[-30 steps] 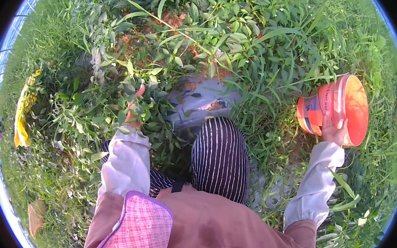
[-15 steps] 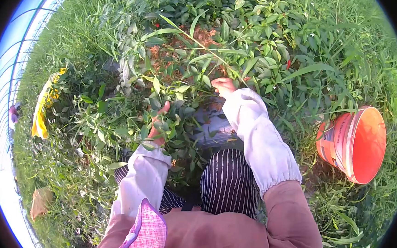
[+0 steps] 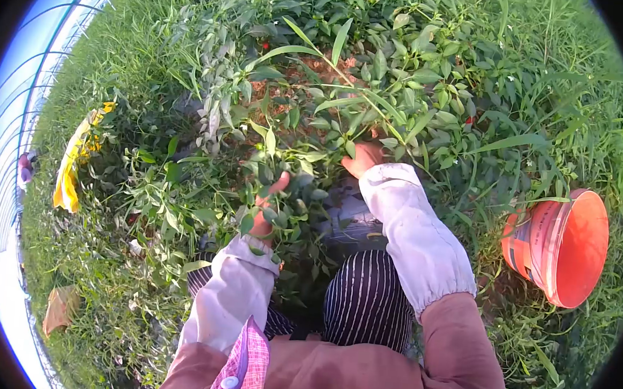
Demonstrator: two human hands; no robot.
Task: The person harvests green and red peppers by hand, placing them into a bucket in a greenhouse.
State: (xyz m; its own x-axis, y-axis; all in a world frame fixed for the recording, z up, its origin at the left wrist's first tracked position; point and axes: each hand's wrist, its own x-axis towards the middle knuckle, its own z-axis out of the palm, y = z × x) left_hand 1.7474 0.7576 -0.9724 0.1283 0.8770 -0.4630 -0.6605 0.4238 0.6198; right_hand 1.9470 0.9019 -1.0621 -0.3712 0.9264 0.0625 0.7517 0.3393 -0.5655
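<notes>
Leafy pepper plants (image 3: 303, 154) surround both of my hands. Among the stems on the left, my left hand (image 3: 266, 209) has its thumb stretched up and apart, while leaves cover most of its other fingers. My right hand (image 3: 364, 159) reaches into the foliage farther right, its fingers curled in by the stems; leaves hide what is in them, if anything. A long grass stalk (image 3: 362, 90) slants just above the right hand. Small red fruits show in the leaves, one red fruit (image 3: 266, 46) at the back and another red fruit (image 3: 469, 121) to the right.
An orange bucket (image 3: 539, 243) lies tilted on its side at my right, its mouth facing right. Grey plastic sheeting (image 3: 353, 219) covers the ground before my knee. A yellow and white bag (image 3: 73, 163) lies at the left, with another person (image 3: 25, 169) farther off by the greenhouse wall (image 3: 13, 123).
My right hand has drawn slightly down and in toward the stems. The whole view has shifted a little, so the plants and bucket sit lower and farther right.
</notes>
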